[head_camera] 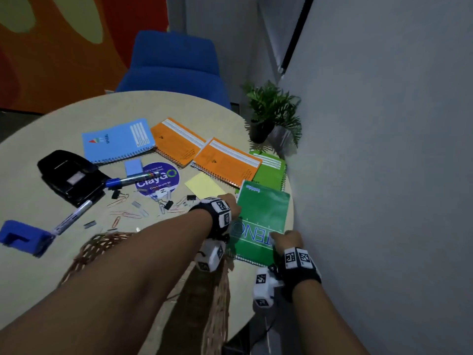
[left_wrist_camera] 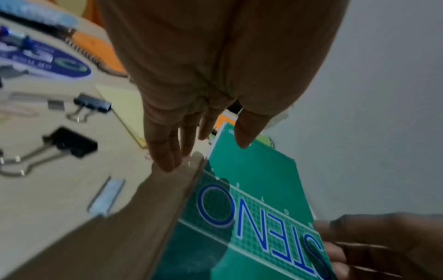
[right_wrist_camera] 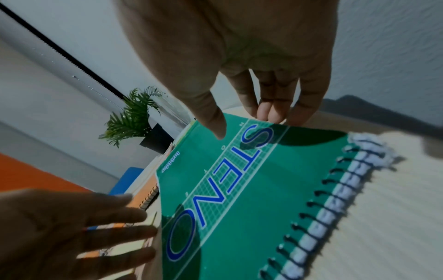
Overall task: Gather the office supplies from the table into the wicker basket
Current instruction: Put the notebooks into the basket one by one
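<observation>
Round and pale, our table (head_camera: 76,265) sits against a grey wall (head_camera: 384,149), with a blue chair (head_camera: 174,60) behind it. We pinch the right edge of the green steno pad (head_camera: 258,221) with our right hand (head_camera: 286,239), thumb on the cover and fingers beneath. Our left hand (head_camera: 230,203) has straight, relaxed fingers at the pad's left edge; we cannot tell whether they touch it. Our wicker basket (head_camera: 102,244) sits just under our left forearm. Notebooks, orange (head_camera: 225,160) and blue (head_camera: 117,139), markers, binder clips (left_wrist_camera: 72,142) and a hole punch (head_camera: 71,172) lie scattered on the table.
</observation>
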Tool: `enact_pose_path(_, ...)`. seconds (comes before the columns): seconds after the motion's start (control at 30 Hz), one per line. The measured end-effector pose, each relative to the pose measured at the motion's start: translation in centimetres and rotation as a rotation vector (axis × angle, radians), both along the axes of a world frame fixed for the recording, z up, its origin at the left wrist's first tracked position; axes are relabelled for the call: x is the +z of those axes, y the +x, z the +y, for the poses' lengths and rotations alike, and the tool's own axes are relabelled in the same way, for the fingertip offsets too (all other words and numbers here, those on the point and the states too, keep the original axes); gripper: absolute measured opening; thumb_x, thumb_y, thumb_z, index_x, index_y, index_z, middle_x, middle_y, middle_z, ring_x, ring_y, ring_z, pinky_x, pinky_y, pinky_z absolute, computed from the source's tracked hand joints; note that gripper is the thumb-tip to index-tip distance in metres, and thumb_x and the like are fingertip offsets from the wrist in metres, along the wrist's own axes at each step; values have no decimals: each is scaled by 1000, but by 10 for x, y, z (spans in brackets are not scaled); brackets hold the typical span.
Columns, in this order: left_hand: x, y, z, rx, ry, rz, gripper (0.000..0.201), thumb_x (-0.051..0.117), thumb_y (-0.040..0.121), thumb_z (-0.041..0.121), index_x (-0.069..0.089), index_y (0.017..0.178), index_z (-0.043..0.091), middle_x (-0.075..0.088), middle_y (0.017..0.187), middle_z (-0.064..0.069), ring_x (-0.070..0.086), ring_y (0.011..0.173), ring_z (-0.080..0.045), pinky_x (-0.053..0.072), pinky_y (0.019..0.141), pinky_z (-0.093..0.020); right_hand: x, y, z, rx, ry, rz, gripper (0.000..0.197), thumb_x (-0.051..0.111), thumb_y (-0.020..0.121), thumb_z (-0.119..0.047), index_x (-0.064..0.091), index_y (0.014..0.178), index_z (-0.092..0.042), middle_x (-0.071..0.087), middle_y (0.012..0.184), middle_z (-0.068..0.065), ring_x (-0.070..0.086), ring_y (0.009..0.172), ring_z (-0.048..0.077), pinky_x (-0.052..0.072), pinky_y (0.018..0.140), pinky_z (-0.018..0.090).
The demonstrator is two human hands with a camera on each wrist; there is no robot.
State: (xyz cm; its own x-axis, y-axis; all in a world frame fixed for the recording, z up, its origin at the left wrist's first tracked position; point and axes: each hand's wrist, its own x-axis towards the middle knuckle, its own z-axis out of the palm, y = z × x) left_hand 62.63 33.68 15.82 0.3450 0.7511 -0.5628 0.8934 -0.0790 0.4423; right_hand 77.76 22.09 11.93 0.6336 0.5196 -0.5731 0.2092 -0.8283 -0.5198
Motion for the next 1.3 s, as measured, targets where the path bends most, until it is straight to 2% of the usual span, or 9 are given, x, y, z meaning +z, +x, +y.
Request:
enact_pose_path(0.3,-16,14,-3,128,-129,-127,25,53,91,16,46,67,11,53,72,-9,51,67,-25,40,62,-31,-16,15,6,-36,43,62,20,66,81,-10,63,86,8,65,89,20,63,82,30,54,87,43)
enact_pose_path(0.37,-6,12,-5,120,-140,-221,16,49,93,9,63,96,2,65,103,-19,61,92,-32,51,80,-36,-16,15,5,-47,77,71,9,65,80,-4,58,81,0,59,85,17,60,81,30,53,85,41)
enact_pose_path(0.5,30,2,-20,62,-104,-447,37,49,95,14,50,132,7,56,132,-18,57,114,-34,49,97,-44,-2,5,-2,-143,242,245,12,63,81,-1,63,74,-10,64,80,15,67,83,33,56,76,41)
enact_pose_path(0.57,56,-17,-25,82,-155,-600,36,46,96,12,47,132,6,57,129,-17,59,110,-32,54,91,-45,22,-1,-8,-153,370,395,12,57,88,-2,64,82,-11,65,77,8,66,65,14,51,57,25)
enact_pose_path(0.73,123,-112,-32,153,-170,-835,27,42,98,8,54,122,3,55,81,-3,52,63,-9,49,56,-21,108,-38,-23,140,599,292,22,57,92,-10,55,113,-4,62,89,8,60,85,21,52,74,29)
enact_pose_path(0.9,129,-230,-50,148,52,-628,30,48,97,14,56,125,11,66,84,4,54,61,5,49,67,-25,131,-144,-41,431,578,400,21,60,89,-2,45,97,-14,46,54,-2,52,56,15,54,60,30)
enact_pose_path(1.0,104,-288,-78,141,106,-353,43,52,94,19,45,135,8,68,95,-4,60,79,-7,49,82,-32,97,-193,-53,579,396,387,22,65,86,-8,45,89,-14,49,57,0,54,51,15,51,52,27)
enact_pose_path(1.17,57,-327,-127,48,72,-75,74,58,90,17,9,146,16,68,104,-15,65,85,-24,53,75,-33,47,-241,-70,652,75,406,20,61,88,-6,51,105,-11,60,71,9,59,59,17,52,54,33)
enact_pose_path(1.3,47,-318,-152,-77,152,36,92,61,86,32,-5,149,22,20,154,-18,50,124,-28,47,100,-33,42,-257,-68,538,-31,426,20,55,89,1,51,103,-13,57,76,11,54,56,17,48,49,26)
